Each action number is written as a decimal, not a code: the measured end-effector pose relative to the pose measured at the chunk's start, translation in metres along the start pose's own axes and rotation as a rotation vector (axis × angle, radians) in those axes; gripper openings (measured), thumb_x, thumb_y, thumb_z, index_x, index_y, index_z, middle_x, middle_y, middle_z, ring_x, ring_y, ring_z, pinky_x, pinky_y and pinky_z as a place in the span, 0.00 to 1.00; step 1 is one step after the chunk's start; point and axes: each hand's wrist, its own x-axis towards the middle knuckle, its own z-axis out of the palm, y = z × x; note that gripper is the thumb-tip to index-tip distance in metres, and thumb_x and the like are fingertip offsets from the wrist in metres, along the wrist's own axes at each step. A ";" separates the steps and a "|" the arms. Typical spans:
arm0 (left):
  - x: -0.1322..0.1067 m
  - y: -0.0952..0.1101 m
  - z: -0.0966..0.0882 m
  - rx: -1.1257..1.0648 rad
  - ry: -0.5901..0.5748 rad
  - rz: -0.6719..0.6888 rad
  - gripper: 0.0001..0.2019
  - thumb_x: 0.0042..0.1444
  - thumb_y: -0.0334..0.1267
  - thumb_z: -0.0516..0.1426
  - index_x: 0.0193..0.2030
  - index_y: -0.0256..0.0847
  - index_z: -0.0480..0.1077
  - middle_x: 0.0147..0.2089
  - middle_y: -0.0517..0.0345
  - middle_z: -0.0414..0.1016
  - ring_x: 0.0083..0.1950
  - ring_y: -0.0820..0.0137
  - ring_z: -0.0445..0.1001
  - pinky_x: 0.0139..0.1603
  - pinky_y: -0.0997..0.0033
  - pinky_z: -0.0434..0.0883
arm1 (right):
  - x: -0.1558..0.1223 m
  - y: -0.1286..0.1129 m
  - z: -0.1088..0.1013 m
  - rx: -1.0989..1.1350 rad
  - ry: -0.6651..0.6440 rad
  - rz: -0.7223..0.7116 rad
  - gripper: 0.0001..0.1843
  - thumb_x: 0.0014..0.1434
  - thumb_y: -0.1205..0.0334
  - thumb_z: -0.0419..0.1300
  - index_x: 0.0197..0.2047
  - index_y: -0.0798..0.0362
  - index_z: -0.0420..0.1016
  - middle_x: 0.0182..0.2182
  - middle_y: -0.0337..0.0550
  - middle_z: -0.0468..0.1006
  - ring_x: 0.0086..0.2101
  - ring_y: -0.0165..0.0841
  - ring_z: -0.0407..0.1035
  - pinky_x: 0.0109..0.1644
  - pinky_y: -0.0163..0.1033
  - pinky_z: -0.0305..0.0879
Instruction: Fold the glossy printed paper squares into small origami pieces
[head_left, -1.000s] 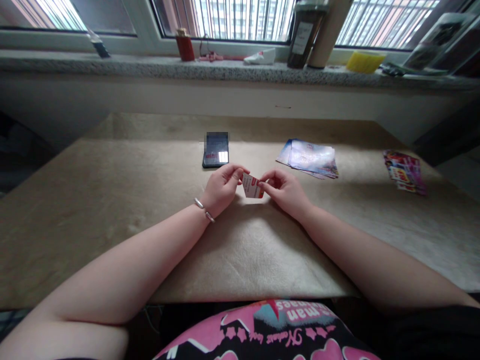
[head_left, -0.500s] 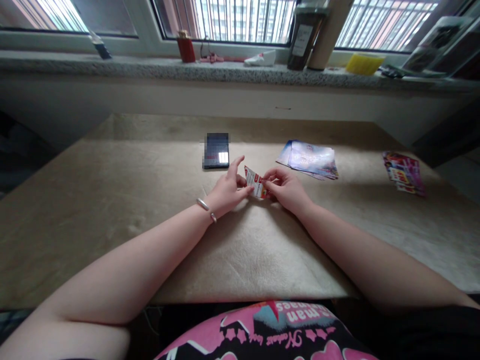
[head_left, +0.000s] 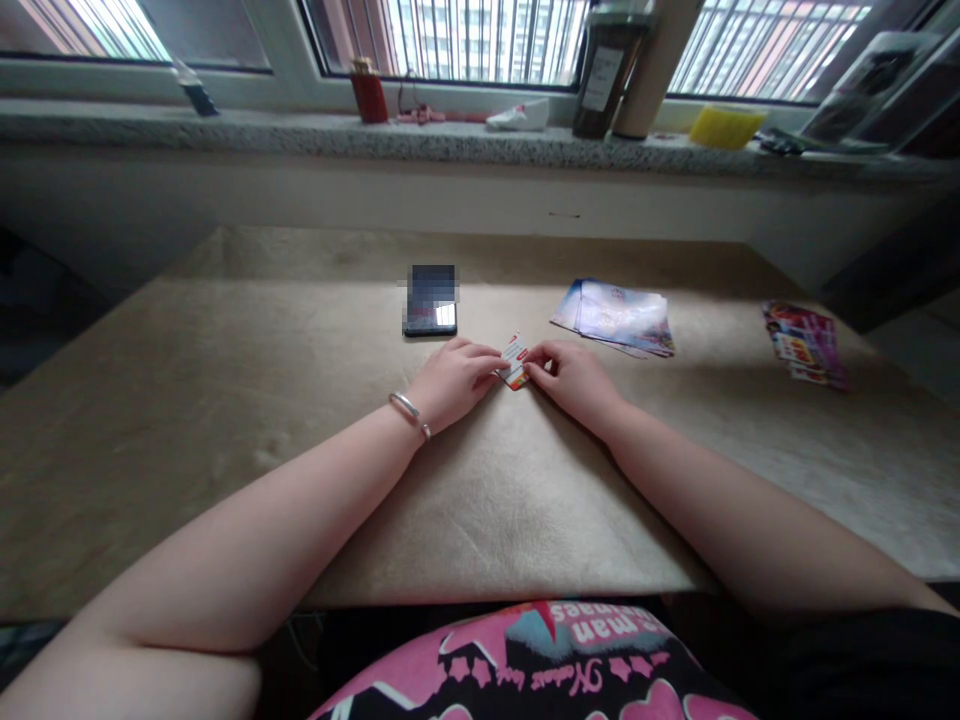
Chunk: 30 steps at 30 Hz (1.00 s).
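Observation:
A small piece of printed paper (head_left: 514, 366), white with red and some yellow, looks folded to a point and lies between my hands above the middle of the table (head_left: 480, 500). My left hand (head_left: 459, 378), with a silver bangle (head_left: 405, 405) at its wrist, pinches the paper's left edge. From the other side my right hand (head_left: 568, 375) grips the right edge between thumb and curled fingers. Parts of the paper are hidden behind the fingertips.
A dark phone-like device (head_left: 431, 302) lies beyond my left hand. Glossy printed sheets (head_left: 622, 315) are stacked behind my right hand, and colourful leaflets (head_left: 806, 345) lie farther right. Along the windowsill (head_left: 300, 130) stand a red lighter (head_left: 368, 95), a dark jar (head_left: 609, 75) and a yellow sponge-like block (head_left: 726, 127).
My left hand's raised index finger has come down, and its fingers have closed on the paper. The paper has turned and now shows a different angle. My right hand keeps its grip.

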 end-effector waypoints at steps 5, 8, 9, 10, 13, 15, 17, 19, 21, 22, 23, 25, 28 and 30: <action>-0.004 0.007 -0.007 0.086 -0.041 0.171 0.13 0.62 0.32 0.51 0.50 0.42 0.73 0.49 0.52 0.75 0.48 0.66 0.71 0.49 0.64 0.70 | 0.000 -0.003 -0.004 -0.089 -0.007 -0.036 0.11 0.53 0.51 0.62 0.34 0.50 0.78 0.32 0.43 0.75 0.35 0.34 0.67 0.38 0.38 0.62; -0.004 0.009 -0.014 0.130 -0.091 0.208 0.13 0.61 0.31 0.50 0.48 0.40 0.73 0.49 0.52 0.75 0.49 0.65 0.71 0.49 0.63 0.71 | -0.001 -0.007 -0.006 -0.143 -0.010 -0.044 0.15 0.51 0.47 0.63 0.35 0.50 0.77 0.33 0.44 0.74 0.36 0.37 0.68 0.40 0.40 0.62; -0.004 0.009 -0.016 0.135 -0.107 0.219 0.14 0.60 0.30 0.50 0.48 0.40 0.73 0.50 0.52 0.75 0.50 0.64 0.71 0.50 0.63 0.71 | -0.002 -0.007 -0.006 -0.156 -0.012 -0.048 0.16 0.50 0.47 0.63 0.35 0.50 0.77 0.33 0.44 0.75 0.37 0.38 0.68 0.41 0.41 0.62; -0.004 0.009 -0.017 0.137 -0.121 0.229 0.14 0.60 0.29 0.50 0.49 0.40 0.73 0.51 0.52 0.75 0.51 0.64 0.71 0.51 0.63 0.71 | -0.002 -0.008 -0.007 -0.165 -0.015 -0.053 0.16 0.50 0.46 0.63 0.35 0.50 0.77 0.33 0.45 0.75 0.37 0.38 0.68 0.42 0.41 0.62; -0.005 0.008 -0.021 0.148 -0.157 0.236 0.16 0.58 0.27 0.51 0.50 0.41 0.73 0.54 0.52 0.73 0.53 0.64 0.71 0.53 0.62 0.70 | -0.001 -0.007 -0.008 -0.166 -0.033 -0.062 0.16 0.48 0.47 0.64 0.35 0.50 0.77 0.33 0.45 0.74 0.38 0.39 0.67 0.44 0.43 0.62; -0.005 0.009 -0.022 0.167 -0.178 0.226 0.18 0.57 0.27 0.51 0.52 0.42 0.72 0.55 0.52 0.72 0.53 0.64 0.70 0.54 0.62 0.70 | -0.001 -0.006 -0.008 -0.158 -0.038 -0.067 0.16 0.48 0.48 0.65 0.36 0.49 0.77 0.34 0.45 0.74 0.39 0.39 0.67 0.45 0.43 0.63; -0.006 0.011 -0.023 0.191 -0.198 0.222 0.19 0.56 0.27 0.52 0.53 0.43 0.71 0.54 0.52 0.72 0.53 0.64 0.70 0.53 0.63 0.70 | -0.002 -0.004 -0.009 -0.150 -0.038 -0.081 0.16 0.48 0.48 0.65 0.37 0.49 0.77 0.37 0.46 0.75 0.42 0.41 0.66 0.46 0.44 0.63; -0.007 0.013 -0.024 0.210 -0.209 0.219 0.19 0.56 0.27 0.52 0.54 0.42 0.70 0.53 0.52 0.72 0.51 0.64 0.71 0.52 0.63 0.70 | -0.003 -0.002 -0.009 -0.139 -0.037 -0.109 0.16 0.48 0.49 0.65 0.38 0.49 0.77 0.41 0.47 0.75 0.45 0.42 0.66 0.48 0.46 0.63; -0.009 0.014 -0.024 0.211 -0.212 0.221 0.20 0.57 0.27 0.51 0.55 0.42 0.70 0.53 0.51 0.72 0.51 0.64 0.70 0.51 0.63 0.71 | -0.004 0.000 -0.009 -0.129 -0.036 -0.167 0.14 0.51 0.51 0.64 0.40 0.49 0.78 0.43 0.46 0.76 0.46 0.41 0.66 0.51 0.46 0.63; -0.009 0.014 -0.023 0.205 -0.209 0.225 0.20 0.57 0.27 0.51 0.56 0.42 0.69 0.53 0.51 0.72 0.52 0.64 0.70 0.51 0.63 0.71 | -0.004 0.001 -0.010 -0.127 -0.035 -0.209 0.13 0.54 0.54 0.62 0.40 0.49 0.79 0.44 0.46 0.76 0.47 0.41 0.66 0.53 0.47 0.63; -0.010 0.013 -0.023 0.198 -0.206 0.231 0.20 0.58 0.27 0.51 0.56 0.43 0.68 0.53 0.51 0.72 0.52 0.65 0.70 0.51 0.64 0.71 | -0.004 0.003 -0.010 -0.127 -0.031 -0.251 0.12 0.56 0.56 0.60 0.41 0.49 0.79 0.45 0.45 0.77 0.48 0.40 0.66 0.55 0.47 0.62; -0.011 0.012 -0.022 0.188 -0.202 0.247 0.21 0.58 0.27 0.50 0.58 0.44 0.67 0.53 0.51 0.71 0.52 0.65 0.70 0.51 0.63 0.71 | -0.004 0.004 -0.010 -0.122 -0.031 -0.314 0.12 0.59 0.62 0.56 0.42 0.49 0.79 0.48 0.43 0.77 0.51 0.40 0.66 0.58 0.49 0.60; -0.011 0.011 -0.021 0.181 -0.199 0.244 0.20 0.58 0.27 0.50 0.56 0.43 0.68 0.53 0.50 0.71 0.53 0.64 0.70 0.52 0.62 0.71 | -0.004 0.005 -0.009 -0.074 -0.098 -0.368 0.15 0.61 0.65 0.52 0.45 0.48 0.79 0.50 0.42 0.76 0.55 0.39 0.64 0.60 0.49 0.60; -0.011 0.011 -0.021 0.159 -0.197 0.239 0.20 0.57 0.26 0.51 0.55 0.41 0.69 0.53 0.49 0.71 0.54 0.64 0.70 0.54 0.62 0.70 | -0.005 0.003 -0.008 -0.052 -0.148 -0.387 0.18 0.62 0.66 0.50 0.48 0.48 0.78 0.51 0.43 0.76 0.56 0.38 0.64 0.61 0.50 0.60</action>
